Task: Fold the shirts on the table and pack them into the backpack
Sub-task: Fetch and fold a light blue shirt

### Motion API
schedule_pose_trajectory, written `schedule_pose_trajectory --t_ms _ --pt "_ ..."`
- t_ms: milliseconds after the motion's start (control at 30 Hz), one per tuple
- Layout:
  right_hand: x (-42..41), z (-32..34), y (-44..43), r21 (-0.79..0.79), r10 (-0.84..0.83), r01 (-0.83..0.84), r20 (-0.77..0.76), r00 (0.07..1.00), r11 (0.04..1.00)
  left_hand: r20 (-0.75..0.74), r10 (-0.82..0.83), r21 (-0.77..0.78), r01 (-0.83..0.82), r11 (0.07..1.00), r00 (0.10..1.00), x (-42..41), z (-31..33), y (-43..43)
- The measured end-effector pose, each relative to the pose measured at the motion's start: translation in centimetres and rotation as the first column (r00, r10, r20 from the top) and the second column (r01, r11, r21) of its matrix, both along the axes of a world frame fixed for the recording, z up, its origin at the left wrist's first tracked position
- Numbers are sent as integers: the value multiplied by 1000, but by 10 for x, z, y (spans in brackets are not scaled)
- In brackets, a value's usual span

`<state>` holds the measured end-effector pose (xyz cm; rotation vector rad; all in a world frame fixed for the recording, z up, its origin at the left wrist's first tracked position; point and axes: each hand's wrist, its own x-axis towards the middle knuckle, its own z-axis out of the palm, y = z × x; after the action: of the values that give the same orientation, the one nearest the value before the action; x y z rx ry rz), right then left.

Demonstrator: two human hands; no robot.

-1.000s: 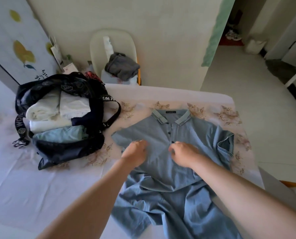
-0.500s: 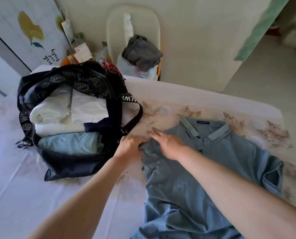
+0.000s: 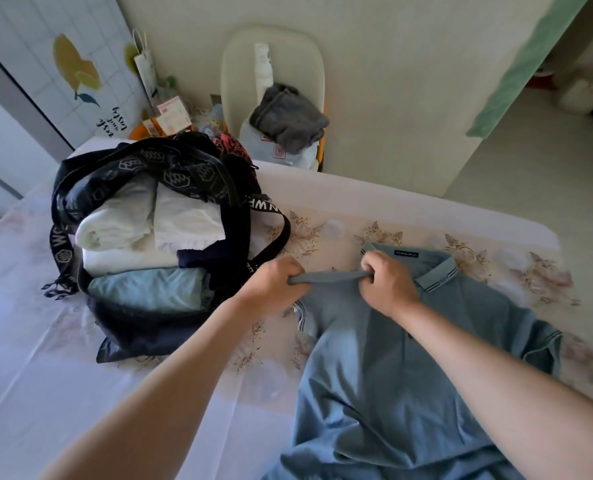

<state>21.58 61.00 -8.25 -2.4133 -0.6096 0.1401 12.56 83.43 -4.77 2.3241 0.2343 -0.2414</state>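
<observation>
A grey-blue polo shirt lies front up on the table, collar toward the far edge. My left hand grips the shirt's left shoulder edge. My right hand grips the same edge near the collar, and the fabric is pulled taut between the two fists, lifted slightly off the table. The sleeve below my left hand is tucked under. To the left stands the open black backpack with folded white and light-blue shirts inside.
A backpack strap lies on the table close to my left hand. Behind the table stands a cream chair with a grey garment. Small packages and a paper bag sit at the far left by the wall.
Both hands went from lying flat on the shirt's left side to gripping its shoulder edge and stretching it between them. The view shifted further left and closer.
</observation>
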Motion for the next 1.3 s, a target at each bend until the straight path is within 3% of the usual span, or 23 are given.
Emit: schedule_pose_trajectory --t_ms 67,100,200,267,333,367,467,567,633,767,867,933,1000,1067,1133,1200,1300 --pt "-2 4 9 30 -57 58 -29 998 998 -98 152 -14 -154 988 983 2 12 7" --pt "-4 6 16 34 -36 37 -29 999 999 -209 152 77 -139 987 966 2 18 13" --pt "-12 7 30 -34 93 -101 -175 980 994 -555 71 410 198 890 829 -3 27 28" --pt "-16 -1 25 -166 101 -145 -248 963 975 -616 71 541 356 762 785 -1 23 21" --pt "-15 -12 9 -270 73 -139 -240 968 953 -480 4 665 362 653 877 11 12 0" --pt "-13 -15 -1 -304 42 -109 -218 975 947 -382 -63 677 325 660 922 20 4 -11" --pt "-3 -23 -32 -411 -107 69 -71 992 909 -192 -186 486 258 835 964 51 -25 -42" --pt "0 -32 -58 -533 -362 325 39 932 781 -205 -300 289 350 891 932 64 -56 -73" --pt "0 -45 -71 -593 -469 358 -37 883 721 -297 -396 305 479 823 869 64 -76 -87" --pt "14 -66 -84 -615 -380 163 -240 893 772 -387 -353 476 513 714 851 74 -105 -85" --pt "41 -61 -85 -539 -295 93 -301 907 837 -387 -310 488 478 730 869 98 -102 -73" --pt "54 -50 -88 -408 -272 116 -347 898 906 -333 -278 499 419 759 901 114 -93 -71" --pt "56 -40 -100 -244 -282 222 -249 926 944 -236 -224 527 318 788 946 122 -82 -81" --pt "49 -39 -124 -200 -301 299 18 953 933 -123 -202 527 237 816 972 123 -70 -104" --pt "35 -45 -159 -261 -309 341 156 938 903 24 -262 494 216 842 965 121 -65 -137" --pt "20 -50 -197 -413 -283 334 182 942 847 138 -360 419 275 865 923 118 -64 -174" --pt "-3 -54 -257 -648 -220 265 151 964 714 62 -541 372 483 792 839 109 -71 -225"
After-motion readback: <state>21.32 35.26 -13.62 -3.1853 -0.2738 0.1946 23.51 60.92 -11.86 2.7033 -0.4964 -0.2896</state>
